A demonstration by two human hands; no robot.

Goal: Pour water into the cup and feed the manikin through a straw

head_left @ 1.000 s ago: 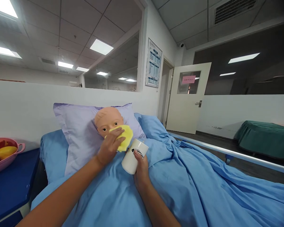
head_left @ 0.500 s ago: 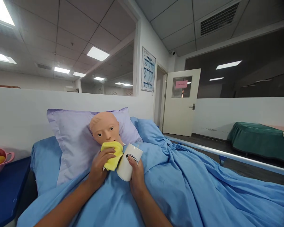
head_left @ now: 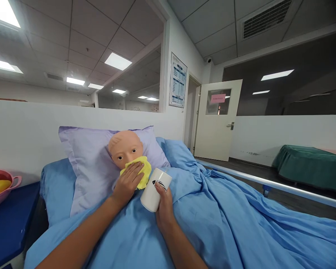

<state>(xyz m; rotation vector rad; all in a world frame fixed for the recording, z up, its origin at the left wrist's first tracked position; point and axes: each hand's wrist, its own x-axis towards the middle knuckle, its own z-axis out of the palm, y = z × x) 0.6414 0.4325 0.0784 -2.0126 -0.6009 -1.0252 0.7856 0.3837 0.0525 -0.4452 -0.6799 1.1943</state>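
Note:
A manikin [head_left: 126, 144] lies with its head on a lilac pillow [head_left: 85, 164], its body under a blue quilt [head_left: 207, 224]. My left hand [head_left: 128, 181] presses a yellow cloth [head_left: 144, 171] over the manikin's mouth and chin, which are hidden beneath it. The fingers lie along the cloth, close together. In my right hand [head_left: 165, 203] is a white mug [head_left: 152, 194] with a dark printed mark. It is tilted above the quilt, just right of the cloth, and my thumb rests across its side. What the mug contains is not visible.
At the left, a pink basket [head_left: 2, 198] with yellow fruit stands on a dark blue bedside top [head_left: 9, 228]. A metal bed rail [head_left: 296, 192] runs along the far right side. Beyond it are an open door [head_left: 217, 138] and a green-covered bed [head_left: 308, 166].
My left hand has moved up and right, flattening the cloth over the manikin's mouth, where the mouth showed before. My right hand still holds the mug in nearly the same place.

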